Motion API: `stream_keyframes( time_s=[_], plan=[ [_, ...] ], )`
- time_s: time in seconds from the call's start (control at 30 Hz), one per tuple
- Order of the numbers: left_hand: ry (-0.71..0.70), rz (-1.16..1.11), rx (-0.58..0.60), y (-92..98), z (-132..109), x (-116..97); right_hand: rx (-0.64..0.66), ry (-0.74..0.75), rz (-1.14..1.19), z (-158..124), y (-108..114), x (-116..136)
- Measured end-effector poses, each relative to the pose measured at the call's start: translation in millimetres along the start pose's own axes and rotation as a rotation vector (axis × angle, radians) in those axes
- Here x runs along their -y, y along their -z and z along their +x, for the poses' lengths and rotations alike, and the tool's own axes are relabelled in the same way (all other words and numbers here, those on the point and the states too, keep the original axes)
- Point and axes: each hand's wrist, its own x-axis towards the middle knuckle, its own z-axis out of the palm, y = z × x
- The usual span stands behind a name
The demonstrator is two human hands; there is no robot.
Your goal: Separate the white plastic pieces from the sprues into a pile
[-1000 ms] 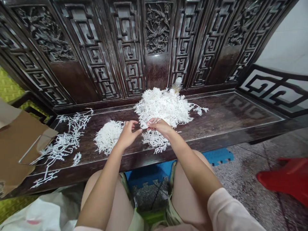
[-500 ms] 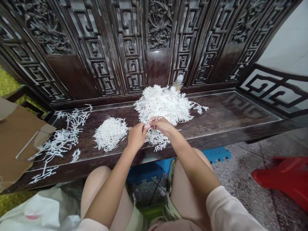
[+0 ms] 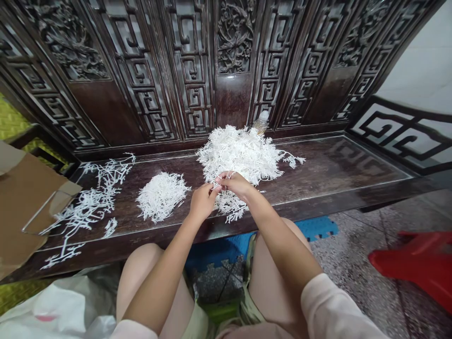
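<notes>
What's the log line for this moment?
left hand: at front edge of large white sprig pile | right hand: same edge, fingers meeting left's | smaller pile: to the left, on carved dark-wood bench

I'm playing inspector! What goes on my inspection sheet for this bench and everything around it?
surface: dark carved wooden bench, polished seat
job's things: large pile of white branching strands, smaller, finer pile to its left, loose sprigs further left, clump of strands below the hands
clutter: plastic bottle behind the large pile, cardboard sheet at the bench's left end, white plastic bag below the bench
hands: left hand and right hand meet at the strands; too small to tell what they hold
cables: nothing seen
surroundings: blue foam mat, speckled stone floor, red plastic stool
</notes>
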Motion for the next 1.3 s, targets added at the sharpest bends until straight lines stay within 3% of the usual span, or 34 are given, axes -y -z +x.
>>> stream_keyframes(
  time_s=[0.1,0.2,0.37,0.5,0.63,0.87,1.0,1.07,1.13,1.17,1.3],
  plan=[
    [-0.011,-0.132,0.004,-0.5,0.9,0.5,0.012,0.028,-0.045,0.8,0.6,-0.3],
    [-0.036,-0.173,-0.033,-0.4,1.4,-1.3,-0.066,0.057,-0.032,3.1,-1.1,-2.9],
    [-0.104,-0.065,-0.15,-0.4,1.6,-2.2,-0.259,0.089,0.022,8.8,-11.8,-12.8],
    [-0.12,0.027,-0.233,0.1,0.0,0.7,-0.344,0.199,-0.066,13.0,-19.7,-20.0],
    [-0.158,0.065,-0.299,4.0,-3.4,2.0,-0.328,0.302,-0.196,11.9,-22.0,-18.8],
    [-0.214,0.069,-0.339,8.3,-4.5,5.5,-0.354,0.347,-0.252,3.9,-28.6,-14.8],
    [-0.246,0.047,-0.382,8.9,-12.8,-7.8,-0.346,0.355,-0.226,10.0,-24.6,-21.9],
    [-0.34,0.014,-0.344,9.9,-21.5,-21.2,-0.446,0.366,-0.244,19.6,-12.1,-24.0],
    [-0.39,-0.057,-0.283,11.8,-28.2,-31.0,-0.647,0.336,-0.258,31.3,5.3,-23.8],
    [-0.356,-0.105,-0.256,13.5,-29.1,-31.9,-0.665,0.284,-0.268,36.6,13.6,-23.2],
    [0.004,-0.297,-0.115,31.0,-13.8,-7.9,-0.405,0.187,-0.267,43.6,25.6,-21.6]
  ],
)
